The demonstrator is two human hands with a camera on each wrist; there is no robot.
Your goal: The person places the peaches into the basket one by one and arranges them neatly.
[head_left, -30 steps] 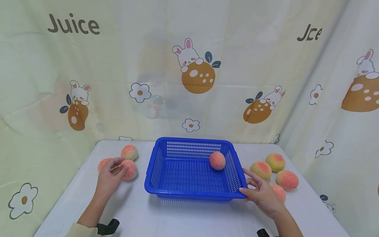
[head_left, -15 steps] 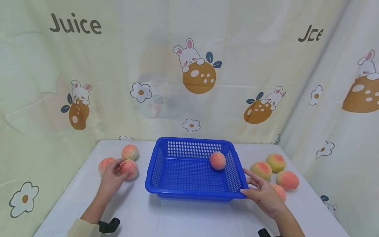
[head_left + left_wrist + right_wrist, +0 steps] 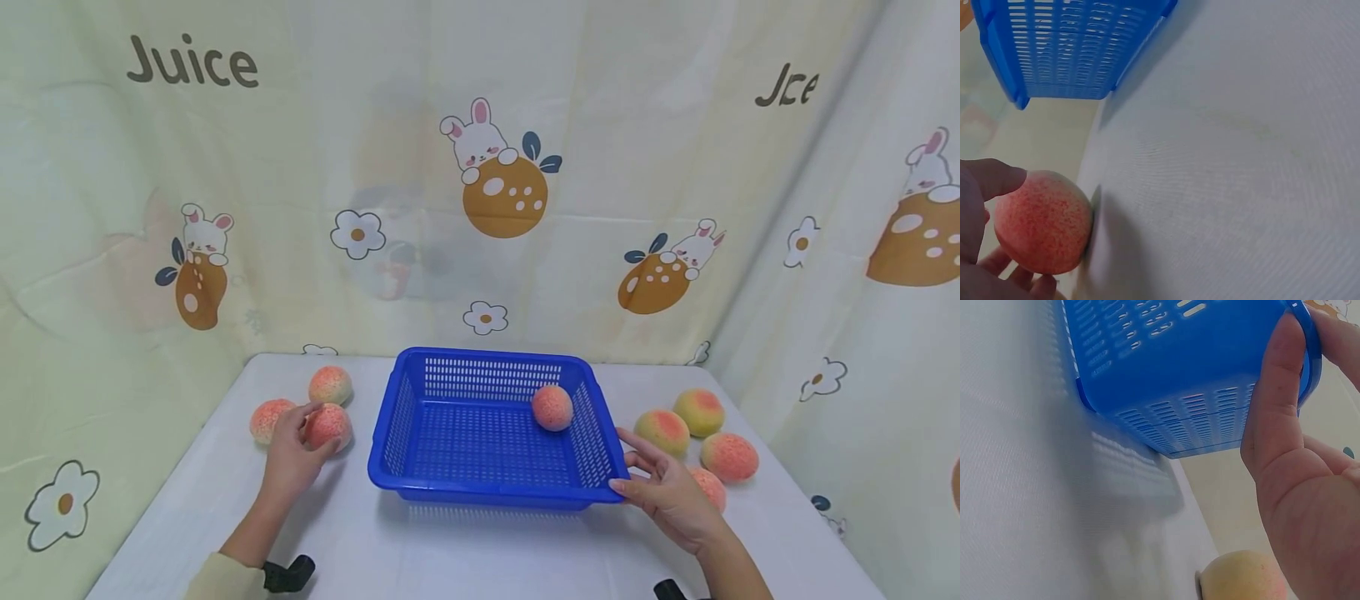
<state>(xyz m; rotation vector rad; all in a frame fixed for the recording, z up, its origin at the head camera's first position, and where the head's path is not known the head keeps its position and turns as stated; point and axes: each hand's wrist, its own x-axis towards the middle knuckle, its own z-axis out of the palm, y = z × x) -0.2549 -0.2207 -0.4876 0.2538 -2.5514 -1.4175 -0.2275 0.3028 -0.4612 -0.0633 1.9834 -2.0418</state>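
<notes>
A blue plastic basket (image 3: pixel 480 492) with slotted walls stands mid-table, one pink peach (image 3: pixel 552 407) inside it near the right wall. My left hand (image 3: pixel 295 454) curls its thumb and fingers around a pink speckled peach (image 3: pixel 331 427) on the left of the table. The left wrist view shows that peach (image 3: pixel 1047 222) between the thumb and the fingers, at the cloth. My right hand (image 3: pixel 671 497) grips the basket's right front corner, its thumb on the rim. From the right wrist view, that hand (image 3: pixel 1297 444) pinches the rim (image 3: pixel 1311 359).
Two more peaches, a rear one (image 3: pixel 331 385) and a left one (image 3: pixel 268 420), lie beside my left hand. Several peaches, one yellow-red (image 3: pixel 699 412), lie to the right of the basket. A printed curtain (image 3: pixel 405 167) hangs behind the white-clothed table (image 3: pixel 480 558).
My left hand has shifted slightly right and its fingers have come around the front peach. The right hand keeps its hold on the basket, and the basket stands where it was.
</notes>
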